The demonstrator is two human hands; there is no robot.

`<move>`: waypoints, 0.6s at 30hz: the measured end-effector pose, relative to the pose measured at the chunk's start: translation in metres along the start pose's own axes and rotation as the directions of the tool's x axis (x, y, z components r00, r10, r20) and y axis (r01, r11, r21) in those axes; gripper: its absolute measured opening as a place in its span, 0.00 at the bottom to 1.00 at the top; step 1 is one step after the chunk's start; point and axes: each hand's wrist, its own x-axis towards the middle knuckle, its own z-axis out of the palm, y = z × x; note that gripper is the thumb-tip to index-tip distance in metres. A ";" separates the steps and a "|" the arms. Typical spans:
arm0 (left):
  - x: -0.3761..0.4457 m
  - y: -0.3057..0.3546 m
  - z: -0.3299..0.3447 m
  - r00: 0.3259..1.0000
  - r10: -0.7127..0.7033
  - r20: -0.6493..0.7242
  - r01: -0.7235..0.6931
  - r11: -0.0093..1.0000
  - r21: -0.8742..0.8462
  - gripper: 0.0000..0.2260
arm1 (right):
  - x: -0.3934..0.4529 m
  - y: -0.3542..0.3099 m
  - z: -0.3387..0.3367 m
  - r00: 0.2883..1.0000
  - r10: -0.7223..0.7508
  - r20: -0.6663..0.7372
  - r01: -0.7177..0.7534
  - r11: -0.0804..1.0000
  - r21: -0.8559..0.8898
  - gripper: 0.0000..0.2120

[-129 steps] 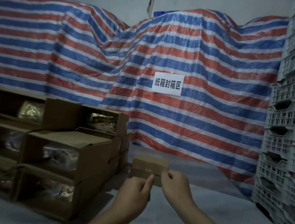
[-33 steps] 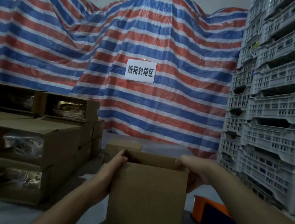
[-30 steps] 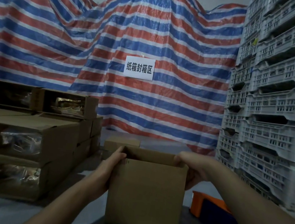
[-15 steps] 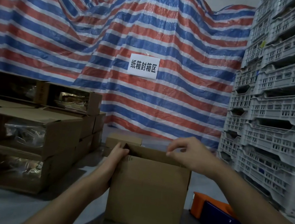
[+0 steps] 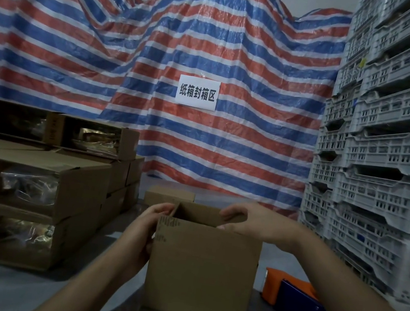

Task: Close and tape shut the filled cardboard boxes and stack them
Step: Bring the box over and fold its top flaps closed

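We hold the open cardboard box [image 5: 201, 270] upright near the worktop's near edge: left hand [image 5: 147, 229] grips its left wall, right hand [image 5: 247, 222] pinches a top flap. Uneven folding could skew the seam.

Grey desk [image 5: 8, 288] here. The open cardboard box [image 5: 200, 273] sits on it, a smaller box [image 5: 166, 196] behind. Stacked boxes [image 5: 33, 210] left, tape dispenser [image 5: 294, 297] right.

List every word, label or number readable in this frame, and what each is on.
"纸箱封箱区": black print on the white paper sign stuck to the striped tarp.
Dark printed marks on the upper left corner of the box held by both hands: too blurred to read.
Nothing else legible.
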 end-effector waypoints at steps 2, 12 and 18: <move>0.001 -0.001 0.000 0.999 -0.024 0.039 0.022 0.998 0.051 0.10 | -0.001 0.000 0.001 1.000 0.001 -0.006 -0.001 1.000 0.000 0.23; 0.007 -0.005 -0.007 0.998 0.032 0.054 -0.035 0.997 0.063 0.13 | -0.004 0.006 0.009 0.992 -0.047 -0.113 0.069 0.977 0.204 0.17; 0.003 -0.003 -0.006 0.991 0.128 0.034 -0.131 0.988 0.087 0.15 | -0.010 0.033 0.027 0.777 0.158 -0.609 0.288 0.772 0.567 0.07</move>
